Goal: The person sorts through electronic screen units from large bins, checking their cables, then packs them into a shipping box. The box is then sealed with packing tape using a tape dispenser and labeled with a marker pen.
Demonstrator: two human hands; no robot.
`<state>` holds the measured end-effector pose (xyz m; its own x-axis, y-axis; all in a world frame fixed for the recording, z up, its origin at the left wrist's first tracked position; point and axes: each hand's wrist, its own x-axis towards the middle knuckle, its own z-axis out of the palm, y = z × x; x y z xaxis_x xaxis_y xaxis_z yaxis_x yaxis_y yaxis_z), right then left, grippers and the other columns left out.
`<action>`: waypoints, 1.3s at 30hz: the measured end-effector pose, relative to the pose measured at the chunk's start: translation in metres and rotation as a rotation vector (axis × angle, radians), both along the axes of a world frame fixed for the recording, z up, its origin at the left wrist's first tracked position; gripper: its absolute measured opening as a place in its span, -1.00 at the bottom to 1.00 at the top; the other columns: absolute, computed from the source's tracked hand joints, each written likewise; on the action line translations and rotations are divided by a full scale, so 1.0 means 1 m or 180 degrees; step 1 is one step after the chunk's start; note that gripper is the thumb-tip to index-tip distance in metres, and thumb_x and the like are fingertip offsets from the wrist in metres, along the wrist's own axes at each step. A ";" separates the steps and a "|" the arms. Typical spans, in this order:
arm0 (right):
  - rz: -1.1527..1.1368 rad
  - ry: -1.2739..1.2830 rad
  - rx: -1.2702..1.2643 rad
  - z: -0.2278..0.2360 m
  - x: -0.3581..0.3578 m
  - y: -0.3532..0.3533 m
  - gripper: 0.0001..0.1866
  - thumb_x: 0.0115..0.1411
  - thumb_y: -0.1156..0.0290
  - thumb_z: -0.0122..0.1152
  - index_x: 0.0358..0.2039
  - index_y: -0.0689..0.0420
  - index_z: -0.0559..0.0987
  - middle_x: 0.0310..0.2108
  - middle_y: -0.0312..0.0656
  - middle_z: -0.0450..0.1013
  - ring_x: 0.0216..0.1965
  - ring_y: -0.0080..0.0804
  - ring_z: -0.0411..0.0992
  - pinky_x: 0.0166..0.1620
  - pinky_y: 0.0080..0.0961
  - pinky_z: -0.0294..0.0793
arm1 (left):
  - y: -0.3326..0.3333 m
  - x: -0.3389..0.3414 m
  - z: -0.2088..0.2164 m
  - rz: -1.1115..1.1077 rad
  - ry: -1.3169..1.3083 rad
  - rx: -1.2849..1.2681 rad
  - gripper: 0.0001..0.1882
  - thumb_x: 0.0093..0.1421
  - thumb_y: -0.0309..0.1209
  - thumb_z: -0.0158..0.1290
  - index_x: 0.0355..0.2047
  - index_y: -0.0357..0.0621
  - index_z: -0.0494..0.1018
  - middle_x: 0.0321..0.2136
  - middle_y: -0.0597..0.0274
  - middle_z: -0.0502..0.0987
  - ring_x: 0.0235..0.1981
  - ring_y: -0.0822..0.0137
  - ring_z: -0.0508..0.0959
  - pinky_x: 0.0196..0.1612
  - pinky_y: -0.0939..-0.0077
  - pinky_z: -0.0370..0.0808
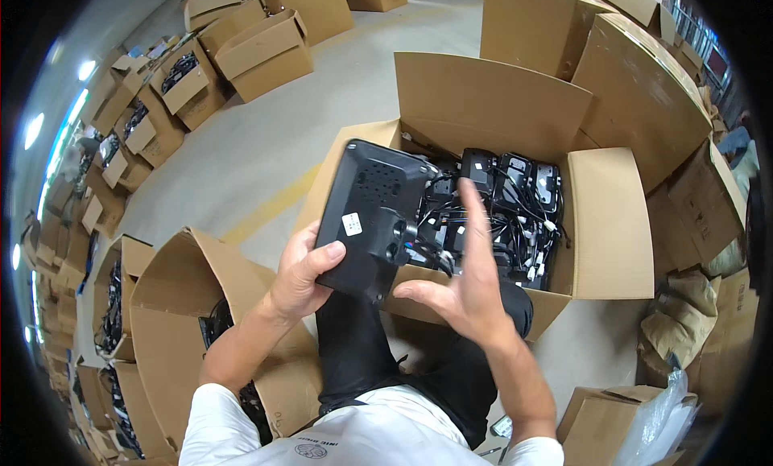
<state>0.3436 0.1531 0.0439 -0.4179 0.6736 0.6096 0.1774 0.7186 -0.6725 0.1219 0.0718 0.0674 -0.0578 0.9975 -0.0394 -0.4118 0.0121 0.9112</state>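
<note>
My left hand [302, 271] grips the lower left edge of a black display unit [372, 200], thumb on its face. The unit has a vented back, a small white label and cables coming off its right side. Close to those cables, my right hand [471, 285] is open, with thumb and fingers spread and nothing held. Beyond it stands an open cardboard box [491, 88] with several black devices [515, 176] inside, tangled with black cables and white connectors [534, 261].
At my left is another open box [173, 305] holding black parts. Rows of open boxes [266, 51] line the left and back. Tall boxes [636, 88] stand at the right. Near my lower right are a box with clear plastic wrap [660, 418] and a tan sack [684, 321].
</note>
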 end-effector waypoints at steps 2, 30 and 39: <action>0.1101 0.0318 -0.1228 -0.032 -0.007 0.030 0.26 -0.12 0.08 0.60 0.36 0.42 -0.04 0.27 0.20 0.20 0.27 -0.06 0.25 0.32 -0.21 0.13 | 0.021 0.008 -0.006 -0.0273 -0.0141 -0.0200 -0.31 0.16 -0.15 0.16 0.16 -0.37 0.24 -0.04 0.03 0.52 -0.09 0.26 0.60 0.06 0.32 0.55; -0.0764 -0.3036 0.1464 -0.244 -0.049 0.259 -0.43 0.23 0.31 0.03 0.25 0.19 0.35 0.29 -0.06 0.25 0.37 0.08 0.07 0.39 -0.05 0.00 | 0.339 0.023 -0.325 0.1513 0.1142 -0.0908 -0.33 0.25 -0.16 0.19 0.17 -0.49 0.32 0.11 -0.07 0.45 0.10 0.25 0.46 0.18 0.46 0.36; -0.0969 -0.3435 0.1337 -0.233 -0.056 0.244 -0.38 0.23 0.28 0.07 0.30 0.13 0.28 0.37 -0.09 0.13 0.39 -0.06 0.07 0.36 0.16 -0.04 | 0.306 -0.047 -0.225 -0.0217 0.3094 -0.0980 -0.38 0.22 -0.14 0.17 0.12 -0.40 0.41 0.05 -0.09 0.52 0.08 0.15 0.51 0.16 0.34 0.41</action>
